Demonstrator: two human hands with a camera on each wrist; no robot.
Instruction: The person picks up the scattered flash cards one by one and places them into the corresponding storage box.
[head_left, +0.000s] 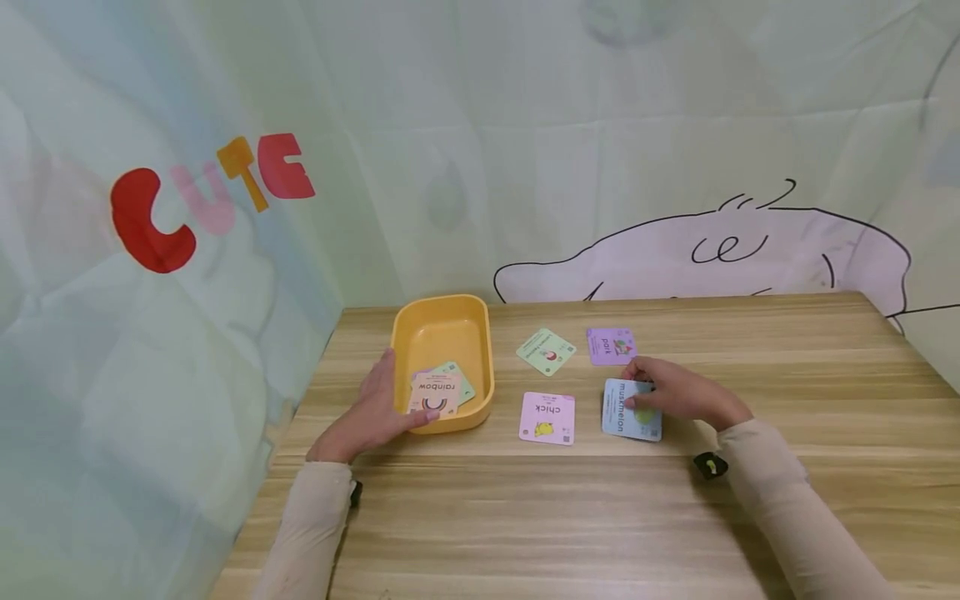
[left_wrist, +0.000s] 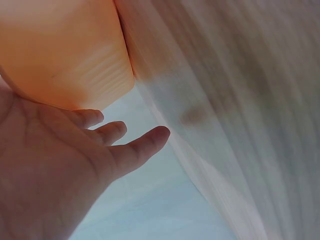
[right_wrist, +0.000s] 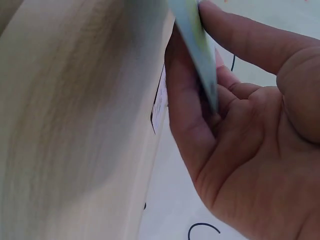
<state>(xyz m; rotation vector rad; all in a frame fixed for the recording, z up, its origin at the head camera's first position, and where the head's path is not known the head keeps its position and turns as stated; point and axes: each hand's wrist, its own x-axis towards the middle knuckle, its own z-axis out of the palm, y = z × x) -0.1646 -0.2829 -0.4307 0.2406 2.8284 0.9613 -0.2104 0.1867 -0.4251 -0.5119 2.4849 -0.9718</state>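
Note:
My right hand (head_left: 678,392) pinches a blue "muskmelon" card (head_left: 617,421), thumb on its printed face and fingers behind it. In the right wrist view the card (right_wrist: 197,47) appears edge-on, tilted beside the wooden surface. At the left, my left hand (head_left: 375,408) rests against a yellow plastic box (head_left: 488,358), its thumb reaching over the near rim. The left wrist view has its fingers (left_wrist: 142,149) nearly straight and spread beside the box's outer wall (left_wrist: 65,50). Inside the box, a "rainbow" card (head_left: 442,385) overlaps a green card (head_left: 467,387).
Three cards lie face up between the box and my right hand: a green card (head_left: 546,351), a purple "park" card (head_left: 602,346) and a pink "chick" card (head_left: 547,418). The wooden table (head_left: 540,517) meets a printed curtain (head_left: 420,167) at its back and left.

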